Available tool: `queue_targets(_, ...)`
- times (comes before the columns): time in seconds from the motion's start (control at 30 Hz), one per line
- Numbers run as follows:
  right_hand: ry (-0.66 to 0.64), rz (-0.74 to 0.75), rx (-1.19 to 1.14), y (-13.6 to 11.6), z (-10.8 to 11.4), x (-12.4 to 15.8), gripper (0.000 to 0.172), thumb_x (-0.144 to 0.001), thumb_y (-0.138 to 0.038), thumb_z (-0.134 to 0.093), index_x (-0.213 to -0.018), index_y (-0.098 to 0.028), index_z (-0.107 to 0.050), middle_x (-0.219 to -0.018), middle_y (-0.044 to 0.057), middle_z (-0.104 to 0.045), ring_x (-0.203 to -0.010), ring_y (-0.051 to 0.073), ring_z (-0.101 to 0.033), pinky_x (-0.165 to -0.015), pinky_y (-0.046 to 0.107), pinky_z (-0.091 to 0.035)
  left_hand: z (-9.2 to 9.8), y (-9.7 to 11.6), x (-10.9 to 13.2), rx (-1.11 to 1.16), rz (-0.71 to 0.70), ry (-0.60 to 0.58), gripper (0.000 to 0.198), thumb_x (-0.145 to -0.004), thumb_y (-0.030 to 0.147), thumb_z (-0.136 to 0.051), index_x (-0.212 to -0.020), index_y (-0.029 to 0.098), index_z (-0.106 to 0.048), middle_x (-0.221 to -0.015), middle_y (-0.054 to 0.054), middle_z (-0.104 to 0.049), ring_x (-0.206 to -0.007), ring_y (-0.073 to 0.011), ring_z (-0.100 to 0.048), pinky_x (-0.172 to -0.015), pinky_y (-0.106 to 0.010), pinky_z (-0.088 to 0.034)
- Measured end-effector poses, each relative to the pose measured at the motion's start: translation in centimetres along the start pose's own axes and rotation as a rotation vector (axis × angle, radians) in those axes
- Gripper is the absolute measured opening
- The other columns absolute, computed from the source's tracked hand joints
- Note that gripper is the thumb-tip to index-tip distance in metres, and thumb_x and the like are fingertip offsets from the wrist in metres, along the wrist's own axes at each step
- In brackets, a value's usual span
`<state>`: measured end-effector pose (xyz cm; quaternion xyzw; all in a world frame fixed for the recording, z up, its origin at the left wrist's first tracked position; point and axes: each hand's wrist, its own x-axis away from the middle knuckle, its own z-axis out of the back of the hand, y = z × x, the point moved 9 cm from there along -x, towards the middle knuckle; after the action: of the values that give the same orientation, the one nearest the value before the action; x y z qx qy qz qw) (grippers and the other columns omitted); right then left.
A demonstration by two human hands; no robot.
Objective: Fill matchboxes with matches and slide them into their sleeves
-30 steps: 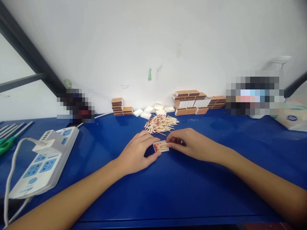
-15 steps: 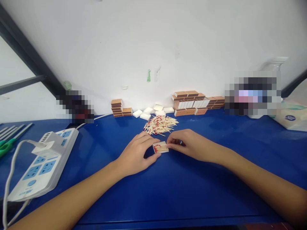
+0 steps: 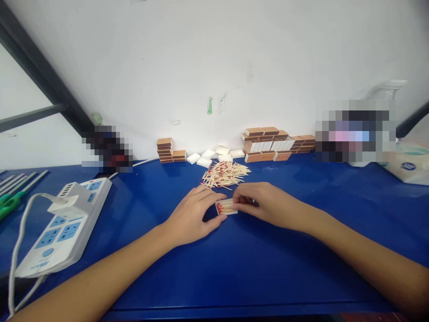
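Observation:
A small white matchbox tray point(image 3: 231, 213) lies on the blue table, with red-tipped matches point(image 3: 225, 207) lined up inside it, heads to the left. The thumb and forefinger of my left hand point(image 3: 194, 214) grip the tray at its left end. At the right end, the fingers of my right hand point(image 3: 256, 201) are pinched on matches over the tray; how many is hidden. Just beyond my hands is a loose heap of matches point(image 3: 226, 174). Behind that heap lie several white matchbox trays point(image 3: 204, 162).
Brown matchboxes stand in a small stack point(image 3: 165, 150) at the back left and a larger stack point(image 3: 266, 145) at the back right. On the left are a white power strip point(image 3: 90, 232) with a cable and green-handled scissors point(image 3: 10, 203). A tissue pack point(image 3: 414, 163) sits far right.
My right fingers have moved slightly left, further over the tray. The left hand keeps its grip. The whole view has shifted slightly.

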<state>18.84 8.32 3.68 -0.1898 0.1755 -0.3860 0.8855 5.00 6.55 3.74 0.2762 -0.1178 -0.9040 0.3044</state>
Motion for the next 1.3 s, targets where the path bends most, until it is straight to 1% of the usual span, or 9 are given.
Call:
queue_targets(0.17,-0.003,-0.020,-0.022,0.1,-0.4,-0.2,0.015,-0.102,-0.029,-0.064,-0.091,-0.020,-0.068,-0.080,0.000,-0.068,-0.070,0.015,-0.059,-0.066,0.027,-0.040,-0.1,0.0,0.0,0.006,-0.011,-0.009,0.034,-0.099,0.036,-0.070,-0.128,0.019,-0.064,-0.111,-0.008,-0.074,-0.106,-0.0265,-0.065,-0.097,-0.047,-0.053)
queue_targets(0.43,0.018,0.003,-0.041,-0.3,-0.5,-0.2,0.013,-0.102,-0.028,-0.065,-0.092,-0.021,-0.070,-0.080,0.000,-0.067,-0.070,0.015,-0.058,-0.067,0.027,-0.040,-0.1,-0.2,0.0,0.008,0.000,-0.014,0.034,-0.099,0.037,-0.069,-0.129,0.020,-0.064,-0.112,-0.008,-0.074,-0.106,-0.0269,-0.065,-0.096,-0.047,-0.053)
queue_targets(0.57,0.040,0.046,-0.048,-0.5,-0.4,-0.2,0.016,-0.103,-0.030,-0.063,-0.094,-0.020,-0.072,-0.084,0.002,-0.070,-0.074,0.016,-0.060,-0.069,0.028,-0.042,0.0,-0.1,0.1,0.020,-0.008,-0.011,0.035,-0.099,0.035,-0.070,-0.129,0.019,-0.063,-0.113,-0.009,-0.074,-0.107,-0.0268,-0.065,-0.096,-0.047,-0.053)
queue_targets(0.67,0.045,0.020,-0.106,0.0,0.2,-0.2,0.016,-0.103,-0.031,-0.061,-0.099,-0.021,-0.073,-0.087,0.003,-0.073,-0.075,0.016,-0.062,-0.069,0.028,-0.045,0.1,0.1,0.1,0.028,-0.012,-0.008,0.036,-0.099,0.034,-0.070,-0.130,0.019,-0.063,-0.113,-0.008,-0.074,-0.107,-0.0262,-0.065,-0.097,-0.046,-0.053)
queue_targets(0.83,-0.042,-0.049,-0.163,0.4,0.7,0.0,0.018,-0.099,-0.036,-0.065,-0.098,-0.022,-0.076,-0.089,0.003,-0.076,-0.074,0.016,-0.063,-0.068,0.029,-0.047,0.4,0.4,0.0,0.029,-0.039,0.021,0.034,-0.100,0.034,-0.068,-0.130,0.019,-0.064,-0.111,-0.008,-0.075,-0.105,-0.0255,-0.066,-0.098,-0.046,-0.053)
queue_targets(0.97,-0.089,-0.080,-0.217,0.1,0.3,0.1,0.021,-0.099,-0.037,-0.063,-0.101,-0.021,-0.077,-0.090,0.005,-0.077,-0.073,0.017,-0.063,-0.067,0.030,-0.049,0.3,0.2,0.0,0.027,-0.024,0.009,0.034,-0.100,0.035,-0.068,-0.130,0.020,-0.064,-0.109,-0.009,-0.075,-0.103,-0.0263,-0.066,-0.096,-0.047,-0.054)
queue_targets(1.07,-0.111,-0.101,-0.257,-0.1,-0.2,0.1,0.023,-0.101,-0.036,-0.061,-0.101,-0.021,-0.077,-0.088,0.004,-0.076,-0.072,0.016,-0.063,-0.066,0.029,-0.048,0.2,0.2,0.1,0.030,-0.022,0.006,0.035,-0.099,0.034,-0.069,-0.131,0.020,-0.064,-0.109,-0.008,-0.074,-0.103,-0.0261,-0.066,-0.097,-0.047,-0.054)
queue_targets(1.17,-0.089,-0.088,-0.226,-0.1,-0.1,0.0,0.020,-0.101,-0.033,-0.062,-0.101,-0.021,-0.078,-0.089,0.003,-0.077,-0.072,0.015,-0.063,-0.067,0.028,-0.047,0.2,0.2,0.1,0.032,-0.018,-0.002,0.036,-0.099,0.035,-0.069,-0.131,0.020,-0.064,-0.112,-0.009,-0.074,-0.107,-0.0263,-0.067,-0.099,-0.047,-0.054)
queue_targets(1.3,-0.025,-0.026,-0.189,-0.2,0.3,-0.1,0.019,-0.102,-0.032,-0.061,-0.102,-0.022,-0.077,-0.095,0.003,-0.078,-0.079,0.016,-0.066,-0.073,0.029,-0.048,0.2,0.3,0.0,0.036,-0.018,-0.009,0.036,-0.099,0.034,-0.069,-0.131,0.020,-0.063,-0.111,-0.008,-0.074,-0.106,-0.0259,-0.067,-0.100,-0.047,-0.054)
